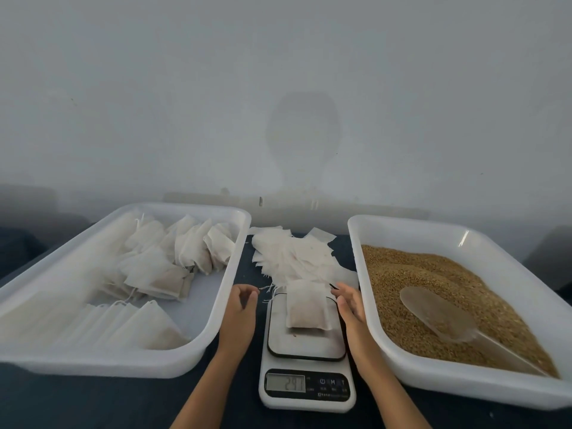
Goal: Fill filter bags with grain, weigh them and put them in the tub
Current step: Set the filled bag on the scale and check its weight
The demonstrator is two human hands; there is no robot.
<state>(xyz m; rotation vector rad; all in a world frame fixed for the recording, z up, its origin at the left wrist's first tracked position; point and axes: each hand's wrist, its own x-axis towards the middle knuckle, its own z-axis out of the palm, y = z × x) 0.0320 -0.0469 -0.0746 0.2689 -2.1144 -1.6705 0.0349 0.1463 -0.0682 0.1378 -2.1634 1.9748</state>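
Left tub (213, 335): white, wide and shallow, on the left of the table; filled filter bags (161, 274) lie heaped at its far end and in a row along its near wall.
Right tub (387, 345): white, on the right, holding brown grain (411, 274) with a translucent scoop (439, 317) lying in it.
Scale (306, 379): white digital kitchen scale between the two tubs, display lit; the digits are too blurred to read surely.
Empty bags (294, 255): a loose white pile on the table just beyond the scale.
Bag on scale (308, 308): one filled bag lying flat on the weighing plate.
Left hand (238, 308): beside the plate's left edge, fingers loosely curled, thumb and fingertips near the bag strings; whether it pinches one I cannot tell.
Right hand (349, 305): beside the plate's right edge, fingers relaxed and spread, holding nothing, just beside the bag.
Surface: dark blue tabletop (123, 404).
Room: plain pale wall (278, 88) behind, with a faint shadow on it.
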